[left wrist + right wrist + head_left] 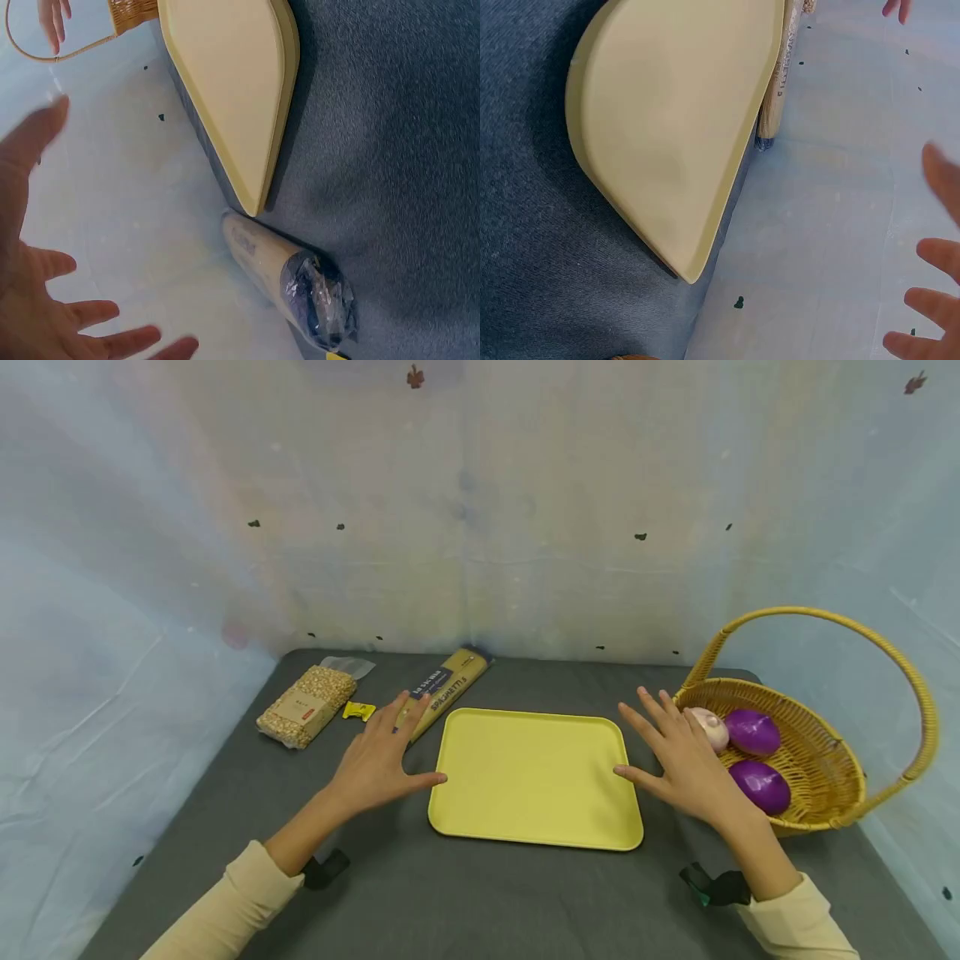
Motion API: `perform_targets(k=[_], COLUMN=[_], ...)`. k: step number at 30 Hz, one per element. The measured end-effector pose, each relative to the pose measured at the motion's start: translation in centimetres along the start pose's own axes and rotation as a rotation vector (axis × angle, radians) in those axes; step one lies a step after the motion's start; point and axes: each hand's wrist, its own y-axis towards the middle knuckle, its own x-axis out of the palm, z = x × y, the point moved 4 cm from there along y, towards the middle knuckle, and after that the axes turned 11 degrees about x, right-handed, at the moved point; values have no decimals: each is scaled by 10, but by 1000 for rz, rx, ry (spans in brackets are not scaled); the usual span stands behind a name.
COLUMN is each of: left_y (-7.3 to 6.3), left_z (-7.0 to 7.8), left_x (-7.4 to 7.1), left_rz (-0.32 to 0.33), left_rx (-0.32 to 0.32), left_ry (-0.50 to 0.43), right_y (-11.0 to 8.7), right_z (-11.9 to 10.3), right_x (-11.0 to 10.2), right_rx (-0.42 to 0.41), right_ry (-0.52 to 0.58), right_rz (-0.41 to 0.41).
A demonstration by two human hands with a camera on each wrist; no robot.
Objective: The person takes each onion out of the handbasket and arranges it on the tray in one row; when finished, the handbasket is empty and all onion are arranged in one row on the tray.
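"Checking: where's the tray (pixel 536 777)?"

"Between left hand (pixel 377 767) and right hand (pixel 686 767), both spread, neither clearly nearer. Long axis roughly parallels the far edge of the table (pixel 525 902)."

The head view looks forward and down from above the surface (pixel 480 902), far enough back to take in the whole tray (pixel 536 777), the left grip (pixel 378 768) and the right grip (pixel 686 768). Each wrist view sits lower and closer to the tray, its picture turned sideways, facing the sheet (pixel 525 593) behind. All three share part of the tray and the spaghetti packet (pixel 453 681).
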Motion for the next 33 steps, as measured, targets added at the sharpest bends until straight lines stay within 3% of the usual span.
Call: perform_targets(k=[5, 13, 27, 33], left_y=[0, 0, 0, 0], left_z=[1, -2, -10, -16], left_x=[-1, 4, 27, 42], left_rz=[75, 164, 192, 165], left_rx=[11, 18, -43, -90], left_ry=[-114, -210, -398, -500], right_y=[2, 1, -1, -2], right_z=[4, 19, 42, 52], right_x=[-6, -9, -21, -25], right_rx=[-23, 134, 197, 206], right_ry=[55, 232, 294, 309], right_rz=[88, 77, 166, 201])
